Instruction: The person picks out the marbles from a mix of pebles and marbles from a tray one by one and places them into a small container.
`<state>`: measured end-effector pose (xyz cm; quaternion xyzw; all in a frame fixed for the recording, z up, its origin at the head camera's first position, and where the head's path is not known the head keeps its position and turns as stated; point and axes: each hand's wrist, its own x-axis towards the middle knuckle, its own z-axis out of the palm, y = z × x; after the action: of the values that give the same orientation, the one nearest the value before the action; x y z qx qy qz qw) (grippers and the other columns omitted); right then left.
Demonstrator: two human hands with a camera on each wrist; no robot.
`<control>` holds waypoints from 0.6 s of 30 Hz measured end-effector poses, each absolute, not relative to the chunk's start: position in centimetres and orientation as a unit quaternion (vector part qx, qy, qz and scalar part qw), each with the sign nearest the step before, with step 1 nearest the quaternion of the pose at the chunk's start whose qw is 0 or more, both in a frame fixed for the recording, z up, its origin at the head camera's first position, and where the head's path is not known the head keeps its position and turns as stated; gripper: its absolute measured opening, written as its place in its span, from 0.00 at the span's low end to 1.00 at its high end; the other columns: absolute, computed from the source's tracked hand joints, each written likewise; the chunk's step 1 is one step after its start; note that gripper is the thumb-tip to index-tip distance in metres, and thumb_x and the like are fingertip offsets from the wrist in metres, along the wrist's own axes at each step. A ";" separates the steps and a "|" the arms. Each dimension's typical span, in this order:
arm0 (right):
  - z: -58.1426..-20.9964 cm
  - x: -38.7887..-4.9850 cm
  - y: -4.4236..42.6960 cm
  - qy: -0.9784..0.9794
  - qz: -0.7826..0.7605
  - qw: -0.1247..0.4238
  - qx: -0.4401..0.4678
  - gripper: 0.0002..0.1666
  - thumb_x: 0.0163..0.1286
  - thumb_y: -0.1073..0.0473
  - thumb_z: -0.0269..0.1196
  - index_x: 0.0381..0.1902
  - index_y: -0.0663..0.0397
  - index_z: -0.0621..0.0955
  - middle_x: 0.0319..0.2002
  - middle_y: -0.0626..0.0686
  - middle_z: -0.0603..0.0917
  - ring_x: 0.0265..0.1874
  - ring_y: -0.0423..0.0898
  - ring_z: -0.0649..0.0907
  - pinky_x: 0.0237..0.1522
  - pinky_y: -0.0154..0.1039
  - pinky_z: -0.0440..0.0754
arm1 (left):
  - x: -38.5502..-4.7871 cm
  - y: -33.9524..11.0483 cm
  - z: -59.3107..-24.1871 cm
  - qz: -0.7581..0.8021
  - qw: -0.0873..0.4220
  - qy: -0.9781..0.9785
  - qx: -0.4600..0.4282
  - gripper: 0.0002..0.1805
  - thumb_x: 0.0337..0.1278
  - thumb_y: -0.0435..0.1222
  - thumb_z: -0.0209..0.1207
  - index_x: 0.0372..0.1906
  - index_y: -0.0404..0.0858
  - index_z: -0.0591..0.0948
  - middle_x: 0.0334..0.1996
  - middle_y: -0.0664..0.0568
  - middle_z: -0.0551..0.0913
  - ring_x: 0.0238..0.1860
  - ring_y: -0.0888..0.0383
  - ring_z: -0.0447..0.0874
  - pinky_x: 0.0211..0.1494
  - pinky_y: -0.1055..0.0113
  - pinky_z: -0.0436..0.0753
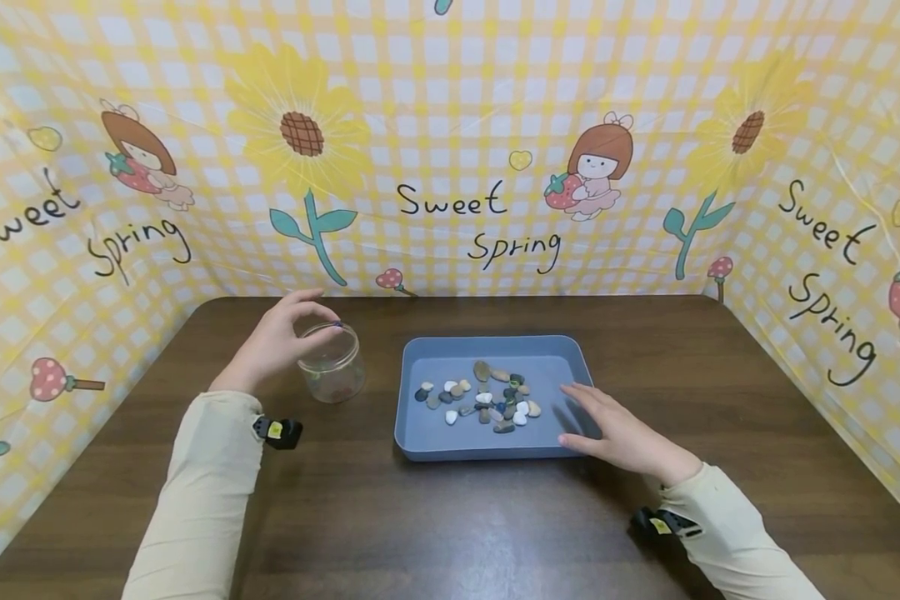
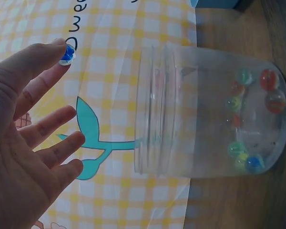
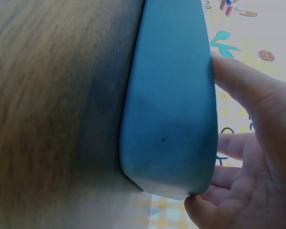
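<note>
My left hand (image 1: 277, 337) pinches a blue and clear marble (image 2: 67, 55) between thumb and index finger, above the mouth of a clear jar (image 1: 333, 375). In the left wrist view, several coloured marbles lie at the bottom of the jar (image 2: 214, 114). A blue tray (image 1: 427, 437) holds many pebbles (image 1: 504, 427) in white, grey and tan, with a small blue piece (image 1: 500, 407) among them. Over the tray's right edge, my right hand (image 1: 630, 437) has its fingers spread and holds nothing visible; in the right wrist view it is beside the tray wall (image 3: 169, 105).
The jar stands left of the tray on a brown wooden table (image 1: 450, 525). A yellow checked cloth (image 1: 450, 125) with printed flowers and figures surrounds the table's back and sides.
</note>
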<state>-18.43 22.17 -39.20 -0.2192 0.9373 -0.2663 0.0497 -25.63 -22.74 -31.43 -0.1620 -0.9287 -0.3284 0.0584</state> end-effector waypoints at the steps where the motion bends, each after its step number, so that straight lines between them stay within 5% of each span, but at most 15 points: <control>1: -39.2 -18.4 22.2 0.937 -0.267 0.051 -0.219 0.45 0.63 0.43 0.61 0.69 0.62 0.60 0.68 0.67 0.61 0.68 0.65 0.61 0.64 0.64 0.62 | -25.6 -22.8 -31.5 -0.328 0.059 -0.929 -0.161 0.13 0.58 0.45 0.60 0.42 0.40 0.81 0.69 0.39 0.60 0.70 0.35 0.54 0.65 0.37 0.62; 18: -39.0 -18.3 22.1 0.937 -0.267 0.048 -0.221 0.44 0.63 0.43 0.61 0.69 0.62 0.60 0.68 0.67 0.61 0.68 0.65 0.60 0.64 0.64 0.62 | -25.9 -23.9 -33.0 -0.316 0.040 -0.939 -0.129 0.16 0.60 0.45 0.58 0.44 0.37 0.81 0.70 0.36 0.57 0.69 0.33 0.53 0.66 0.37 0.59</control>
<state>-18.31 22.14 -39.05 -0.2212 0.9367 -0.2672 0.0483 -25.94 -23.86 -33.04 -0.1293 -0.9390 -0.3162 0.0396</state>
